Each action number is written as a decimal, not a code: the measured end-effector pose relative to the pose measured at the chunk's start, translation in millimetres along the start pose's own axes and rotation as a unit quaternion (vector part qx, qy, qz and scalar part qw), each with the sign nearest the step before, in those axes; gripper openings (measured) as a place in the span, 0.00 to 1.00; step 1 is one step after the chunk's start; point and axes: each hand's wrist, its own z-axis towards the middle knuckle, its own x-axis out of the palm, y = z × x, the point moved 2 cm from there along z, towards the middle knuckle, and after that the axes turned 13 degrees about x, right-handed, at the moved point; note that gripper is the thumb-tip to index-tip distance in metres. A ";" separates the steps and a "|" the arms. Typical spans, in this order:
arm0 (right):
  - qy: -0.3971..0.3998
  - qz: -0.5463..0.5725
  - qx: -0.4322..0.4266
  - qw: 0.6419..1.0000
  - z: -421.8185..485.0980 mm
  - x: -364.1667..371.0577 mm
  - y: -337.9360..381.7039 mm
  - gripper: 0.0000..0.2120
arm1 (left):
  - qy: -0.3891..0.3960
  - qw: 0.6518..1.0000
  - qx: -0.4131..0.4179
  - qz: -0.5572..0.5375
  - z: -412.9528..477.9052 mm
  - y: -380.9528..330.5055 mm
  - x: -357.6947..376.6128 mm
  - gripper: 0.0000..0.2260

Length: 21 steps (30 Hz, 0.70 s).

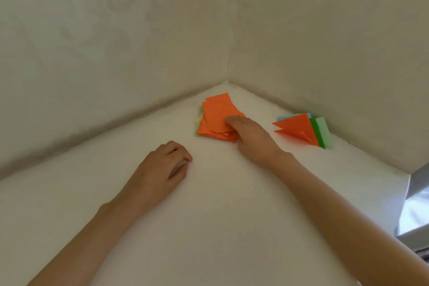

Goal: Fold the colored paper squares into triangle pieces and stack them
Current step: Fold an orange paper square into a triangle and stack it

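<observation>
Head view
Stack of paper squares (pixel 216 116): orange sheets on top with pale yellow and green edges peeking out at its left, lying on the white table (pixel 209 216) near the corner of the walls (pixel 116 30).
Right hand (pixel 253 139): reaches to the stack's near right edge and pinches it, thumb on top, the other fingers hidden.
Left hand (pixel 167 165): rests on the table, well apart from the stack, fingers loosely curled and holding nothing.
Folded triangle pieces (pixel 299 130): orange piece uppermost, green, light green and blue ones beneath, piled right of the stack, beside the right wall.
</observation>
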 end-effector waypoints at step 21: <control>-0.359 -0.044 -0.257 0.896 -66.1 -22.3 56.8 0.08 | -0.190 0.860 -0.243 -0.407 5.7 -30.6 -23.6 0.19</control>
